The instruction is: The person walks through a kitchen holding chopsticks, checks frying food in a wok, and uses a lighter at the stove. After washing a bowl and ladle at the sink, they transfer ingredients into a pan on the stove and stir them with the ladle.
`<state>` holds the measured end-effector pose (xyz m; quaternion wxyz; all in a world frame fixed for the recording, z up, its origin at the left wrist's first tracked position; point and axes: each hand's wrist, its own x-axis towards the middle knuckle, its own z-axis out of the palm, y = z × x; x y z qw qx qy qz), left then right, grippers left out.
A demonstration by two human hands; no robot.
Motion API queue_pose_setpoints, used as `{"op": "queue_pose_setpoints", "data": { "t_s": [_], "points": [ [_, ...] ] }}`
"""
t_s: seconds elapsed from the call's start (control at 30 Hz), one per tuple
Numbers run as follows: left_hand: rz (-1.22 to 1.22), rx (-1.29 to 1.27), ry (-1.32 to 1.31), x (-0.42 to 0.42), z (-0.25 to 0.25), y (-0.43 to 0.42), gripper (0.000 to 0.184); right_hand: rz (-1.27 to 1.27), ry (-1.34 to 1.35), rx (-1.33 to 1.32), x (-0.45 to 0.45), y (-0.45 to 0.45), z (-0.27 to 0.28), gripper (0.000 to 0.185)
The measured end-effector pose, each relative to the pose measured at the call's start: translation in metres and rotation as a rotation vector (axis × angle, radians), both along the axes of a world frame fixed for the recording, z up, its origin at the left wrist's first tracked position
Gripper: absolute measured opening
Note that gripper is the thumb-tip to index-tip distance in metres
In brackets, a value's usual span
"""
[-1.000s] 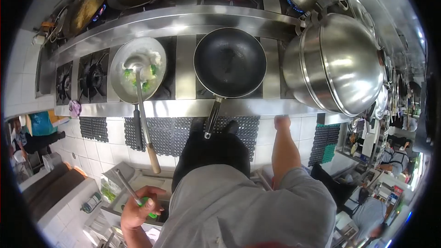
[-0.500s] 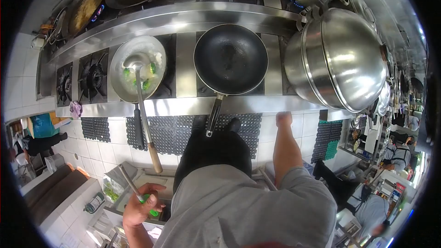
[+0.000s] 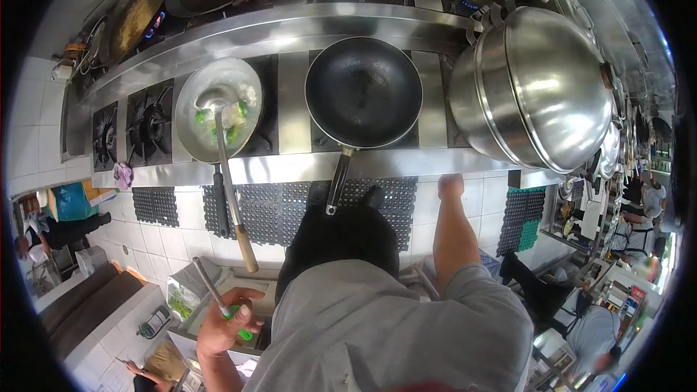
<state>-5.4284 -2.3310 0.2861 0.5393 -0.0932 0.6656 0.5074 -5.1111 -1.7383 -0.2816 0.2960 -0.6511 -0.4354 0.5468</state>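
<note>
The steel tabletop [image 3: 294, 105] of the stove spans the upper half of the frame, with a large domed pot [image 3: 548, 94] at its right. In the upper centre sits a black pan [image 3: 363, 91], its inside glossy, with no food to be seen in it. To its left is a pale pan [image 3: 190, 120], where cooking looks under way: food and cloudy liquid are already in, but nothing has been dished out, as far as can be judged. A wooden-handled ladle [image 3: 229, 178] rests in it, handle jutting toward the person, held by neither hand. At lower left, the left hand [image 3: 220, 328] is closed around a metal utensil [image 3: 209, 283] with a green grip. The right hand [image 3: 451, 186] is at the stove's front edge; whether its fingers grip anything cannot be told. Smallest are the green pieces [image 3: 232, 133], lying near the ladle's bowl.
</note>
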Motion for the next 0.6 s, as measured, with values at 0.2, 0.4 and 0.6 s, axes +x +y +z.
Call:
{"op": "queue_pose_setpoints", "data": {
  "t_s": [0.2, 0.4, 0.6],
  "points": [
    [0.009, -0.007, 0.005, 0.007, 0.0, 0.002, 0.071, 0.007, -0.017, 0.023, -0.004, -0.004, 0.01, 0.038],
    [0.013, 0.002, 0.03, 0.015, -0.004, 0.004, 0.076, -0.037, -0.029, 0.006, -0.005, -0.004, 0.011, 0.036],
    [0.012, 0.0, 0.05, 0.021, -0.006, 0.002, 0.076, -0.336, 0.4, -0.239, -0.016, -0.008, 0.032, 0.048]
  ]
}}
